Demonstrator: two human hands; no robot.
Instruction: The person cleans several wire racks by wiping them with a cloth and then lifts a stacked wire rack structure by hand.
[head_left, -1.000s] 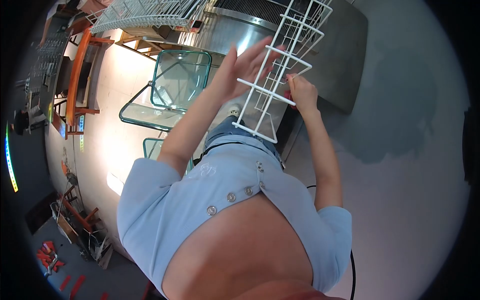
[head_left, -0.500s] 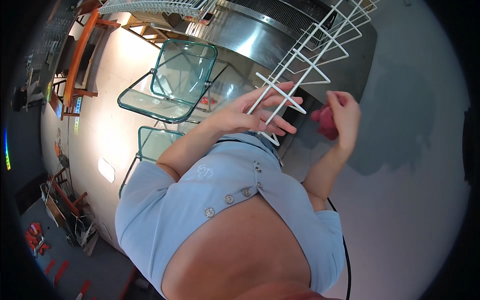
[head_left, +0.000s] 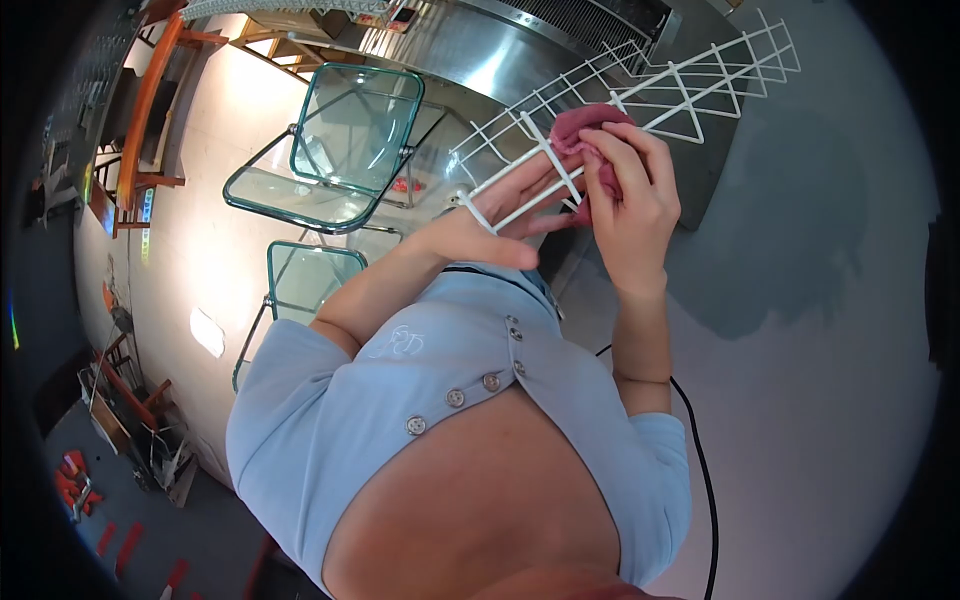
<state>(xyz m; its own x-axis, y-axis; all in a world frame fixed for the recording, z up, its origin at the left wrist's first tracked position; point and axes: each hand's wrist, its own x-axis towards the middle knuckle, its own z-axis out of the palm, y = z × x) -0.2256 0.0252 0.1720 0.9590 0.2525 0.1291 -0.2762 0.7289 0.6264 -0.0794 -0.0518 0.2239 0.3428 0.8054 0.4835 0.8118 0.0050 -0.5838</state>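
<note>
A white wire rack (head_left: 690, 98) stretches from the middle of the view to the upper right, tilted. Beneath its near end lies my left hand (head_left: 490, 222), palm up with fingers spread, and the rack rests against it. My right hand (head_left: 630, 200) is closed on a dark pink cloth (head_left: 590, 122), which it presses against the rack's wires just beyond my left fingers. Part of the cloth is bunched under my right fingertips.
Clear folding chairs with green edges (head_left: 360, 130) stand on the floor to the left. Ahead is a rounded metal counter (head_left: 480, 65). A wooden bench (head_left: 150, 100) is farther left. A black cable (head_left: 700, 450) runs down at the right.
The rack has turned and its near end has shifted left. My right hand, apart from the rack half a second ago, has brought the cloth onto it. My left hand has turned palm up.
</note>
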